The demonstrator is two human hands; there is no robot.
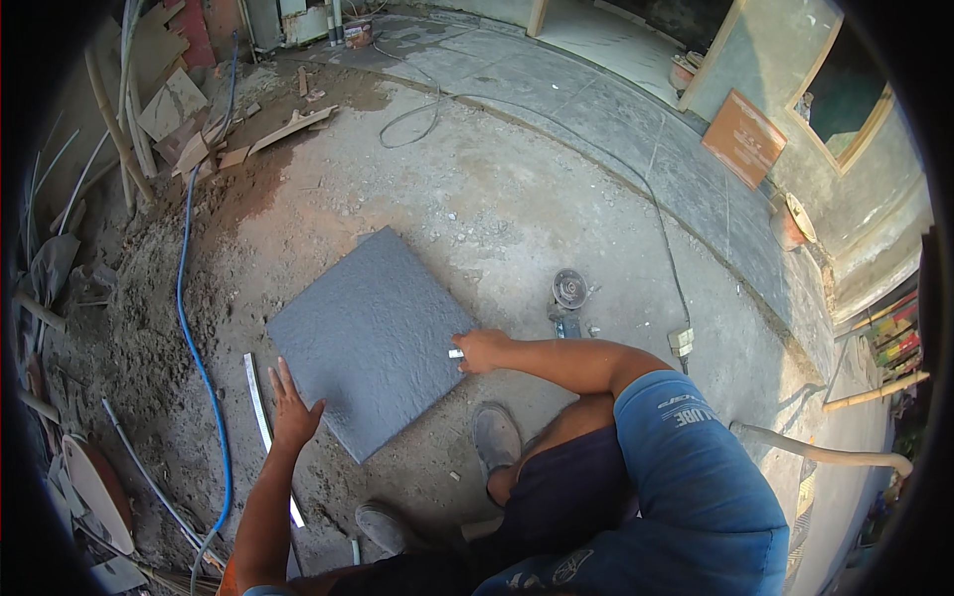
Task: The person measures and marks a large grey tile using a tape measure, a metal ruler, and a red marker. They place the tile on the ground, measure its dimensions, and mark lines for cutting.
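Observation:
A square dark grey tile (373, 333) with a rough, slate-like face lies turned cornerwise on the dusty ground before me. My left hand (294, 409) is open, its fingers spread at the tile's left edge, and it holds nothing. At the right corner, my right hand (484, 351) is closed, with a small white piece (455, 354) showing at its fingertips over the tile. What that piece is I cannot make out. Under my left forearm passes a long pale metal strip (256, 397). To the right of the tile rests an angle grinder (567, 298) with a blue body.
A blue hose (187, 298) runs down the left side beside loose soil and scrap. Behind lies a grey paved strip (596, 109), with a dark cable (651, 189) ending at a socket block (681, 343). A brown tile (743, 137) leans at the right wall. My shoes (495, 437) are close to the tile.

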